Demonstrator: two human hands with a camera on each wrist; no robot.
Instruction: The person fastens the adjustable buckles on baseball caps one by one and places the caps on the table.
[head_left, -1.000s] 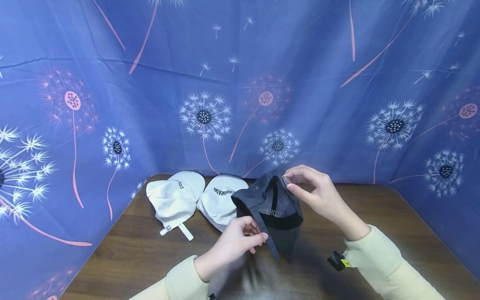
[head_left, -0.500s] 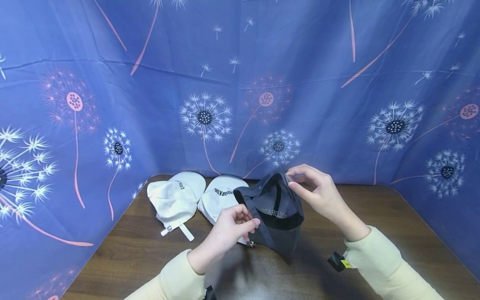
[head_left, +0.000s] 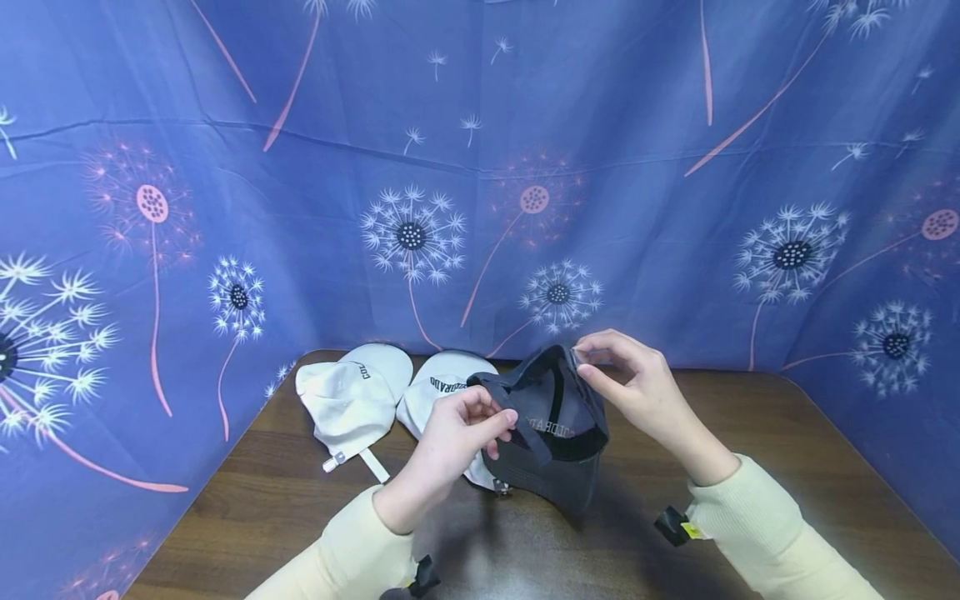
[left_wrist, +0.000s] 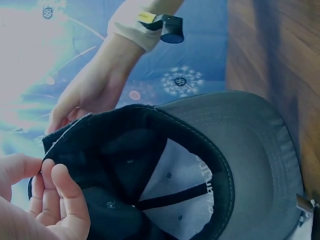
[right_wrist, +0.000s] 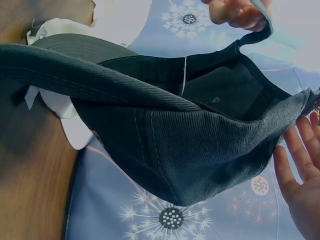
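Note:
A dark grey baseball cap [head_left: 551, 479] is held off the table, its hollow inside facing me and its brim downward. Reversed COLORADO stitching shows inside. My left hand [head_left: 461, 433] pinches the cap's back strap [head_left: 536, 446] between thumb and fingers; part of the strap dangles past them. On the other side my right hand [head_left: 633, 379] pinches the rear edge near the end of the opening. In the right wrist view the strap [right_wrist: 262, 35] curves up to the left fingers, and my right hand [right_wrist: 302, 170] is by the cap's far corner.
Two white caps lie side by side on the brown wooden table [head_left: 270, 500]: the left cap [head_left: 352, 408] with its strap loose, the middle cap [head_left: 431, 400] partly behind my left hand. A blue dandelion-print cloth [head_left: 480, 250] hangs behind and at both sides.
My left hand has moved up and slightly left with the strap, whose end hung lower before. My right hand has barely moved. The middle white cap's buckle has come into sight.

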